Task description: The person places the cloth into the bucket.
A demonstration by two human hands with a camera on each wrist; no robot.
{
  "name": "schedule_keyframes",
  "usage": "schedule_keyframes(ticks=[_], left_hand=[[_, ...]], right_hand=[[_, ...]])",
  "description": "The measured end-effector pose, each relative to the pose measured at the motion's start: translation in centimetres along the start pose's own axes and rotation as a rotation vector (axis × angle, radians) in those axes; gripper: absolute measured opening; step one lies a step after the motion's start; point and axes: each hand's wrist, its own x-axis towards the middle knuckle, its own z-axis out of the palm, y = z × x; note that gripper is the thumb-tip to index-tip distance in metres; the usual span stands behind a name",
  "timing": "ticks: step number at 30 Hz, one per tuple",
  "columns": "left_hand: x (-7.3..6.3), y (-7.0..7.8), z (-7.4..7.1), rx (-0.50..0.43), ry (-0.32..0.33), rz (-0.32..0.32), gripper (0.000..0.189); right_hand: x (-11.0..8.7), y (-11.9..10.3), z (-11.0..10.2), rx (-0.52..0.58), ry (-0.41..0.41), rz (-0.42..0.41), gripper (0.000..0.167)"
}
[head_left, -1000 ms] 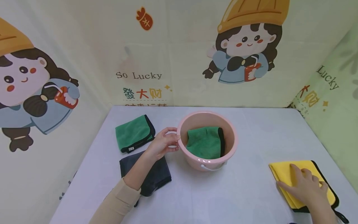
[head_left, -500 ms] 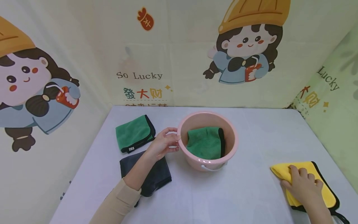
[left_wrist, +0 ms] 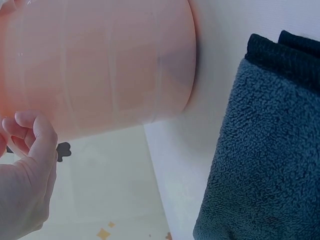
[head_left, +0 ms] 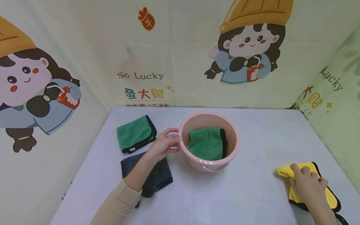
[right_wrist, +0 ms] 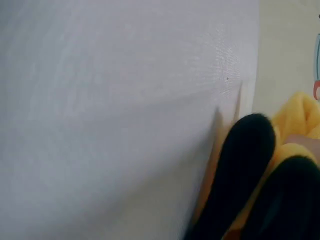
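Observation:
My left hand (head_left: 166,144) grips the left rim of a pink bucket (head_left: 209,114), with its fingers curled there. In the left wrist view the hand (left_wrist: 32,165) shows at the bucket's side (left_wrist: 100,65). A folded green towel (head_left: 207,143) with a black edge lies inside the bucket. At the right of the table, my right hand (head_left: 309,184) pinches a folded yellow towel (head_left: 329,197) with black trim; its left part is bunched up in the fingers and looks lifted. The right wrist view has the towel's bunched yellow folds (right_wrist: 295,117) and rounded black edges; most of that hand is hidden.
Another folded green towel (head_left: 132,132) lies left of the bucket. A dark blue towel (head_left: 157,176) lies nearer, partly under the left forearm. The table (head_left: 247,193) is white. Printed cloth walls (head_left: 185,62) stand around its back and sides.
My right hand has gathered the yellow towel, whose left corner has folded up and drawn in to the right, lifting from the table. The left hand and the bucket have stayed in place.

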Motion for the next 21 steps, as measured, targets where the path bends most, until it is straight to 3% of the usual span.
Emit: schedule_keyframes(ticks=[6, 15, 21], left_hand=[[0.0, 0.0, 0.0, -0.006, -0.004, -0.001, 0.039], [0.0, 0.0, 0.0, -0.009, -0.001, -0.004, 0.04], [0.0, 0.0, 0.0, -0.007, -0.001, -0.005, 0.039]], right_hand=[[0.1, -0.6, -1.3, 0.017, 0.132, -0.026, 0.044], [0.6, -2.0, -4.0, 0.012, 0.205, -0.072, 0.044], [1.2, -3.5, -5.7, -0.024, 0.311, -0.169, 0.047]])
